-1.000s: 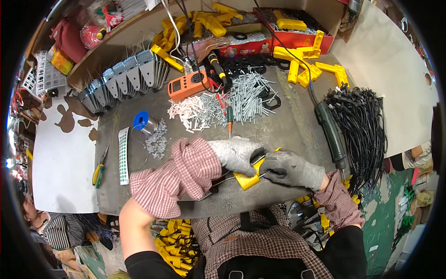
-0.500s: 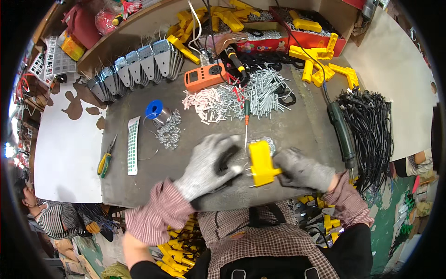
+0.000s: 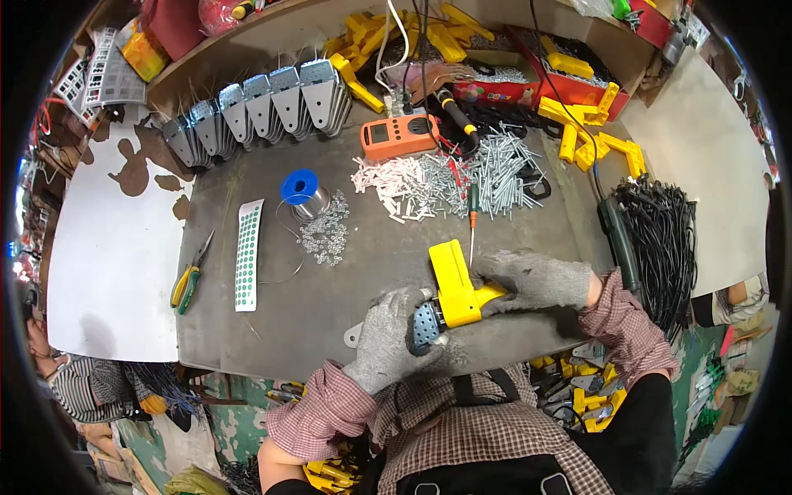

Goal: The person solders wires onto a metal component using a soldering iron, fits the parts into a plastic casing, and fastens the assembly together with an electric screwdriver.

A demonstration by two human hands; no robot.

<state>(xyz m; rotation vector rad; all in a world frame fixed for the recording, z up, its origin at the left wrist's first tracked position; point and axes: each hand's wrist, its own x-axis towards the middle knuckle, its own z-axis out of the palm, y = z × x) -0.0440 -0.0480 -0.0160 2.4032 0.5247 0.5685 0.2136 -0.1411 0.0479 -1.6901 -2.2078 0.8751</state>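
My right hand [image 3: 536, 280], in a grey work glove, is closed on the stem of a yellow plastic handle shell [image 3: 455, 282], held just above the near part of the table. Against its lower left end sits a metal bracket [image 3: 426, 324] with a perforated, blue-grey face. My left hand [image 3: 386, 338], also gloved, is closed round this bracket, and a grey metal tab with a hole juts out on its left side. The fingers partly cover the place where bracket and shell meet. Just beyond the shell lies a screwdriver [image 3: 473, 216], tip toward me.
Screws [image 3: 505, 173], pink sleeves [image 3: 388, 183], small nuts [image 3: 324, 235] and a solder spool [image 3: 304, 194] lie mid-table. An orange meter [image 3: 400, 137] and stacked brackets [image 3: 276, 107] stand behind. Pliers [image 3: 191, 276] and a sticker sheet [image 3: 247, 256] are left; black cables [image 3: 656, 247] right.
My left hand, earlier with fingers apart beside the yellow shell, is now closed on the perforated bracket at the shell's end. The shell has tilted. The whole view has shifted slightly.
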